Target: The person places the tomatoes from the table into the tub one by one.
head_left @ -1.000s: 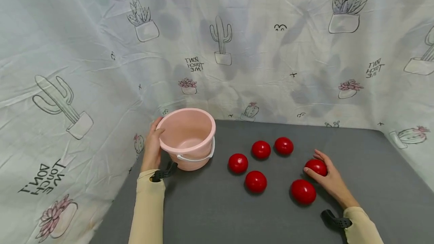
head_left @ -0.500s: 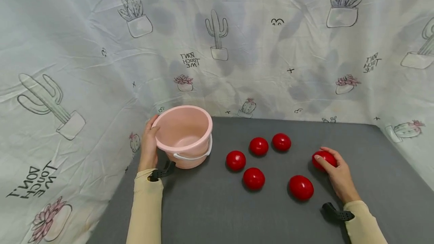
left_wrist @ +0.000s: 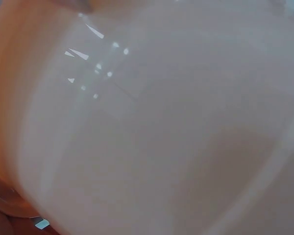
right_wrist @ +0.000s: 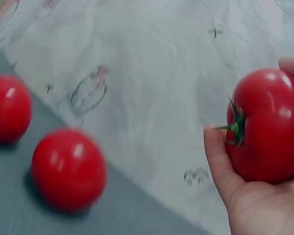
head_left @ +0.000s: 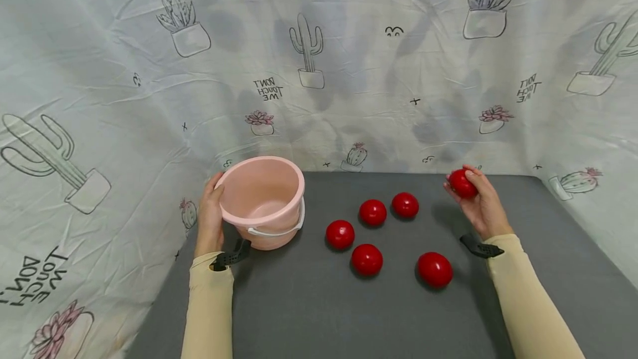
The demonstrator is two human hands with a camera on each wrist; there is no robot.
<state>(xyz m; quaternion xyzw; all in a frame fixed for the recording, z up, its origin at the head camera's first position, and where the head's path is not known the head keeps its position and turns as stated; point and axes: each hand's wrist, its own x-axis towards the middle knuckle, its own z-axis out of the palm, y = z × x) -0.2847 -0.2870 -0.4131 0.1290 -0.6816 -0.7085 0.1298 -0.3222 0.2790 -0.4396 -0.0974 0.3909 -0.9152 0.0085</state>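
Head view: from above, forward and down over grey table (head_left: 299, 303) to printed curtain (head_left: 369, 76). Left wrist: very close, pink bucket (head_left: 262, 204) filling most of frame. Right wrist: near the held tomato (right_wrist: 269, 127), facing the curtain; shares it, table and curtain with head view.

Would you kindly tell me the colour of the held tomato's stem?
The stem is green; it shows best in the right wrist view.

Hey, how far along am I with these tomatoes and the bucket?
Done: one tomato is off the grey table. In hand: the right hand holds it in the air, and the left hand grips the pink bucket. Remaining, apparently: five tomatoes on the table; none shows inside the bucket, so the job looks barely begun.
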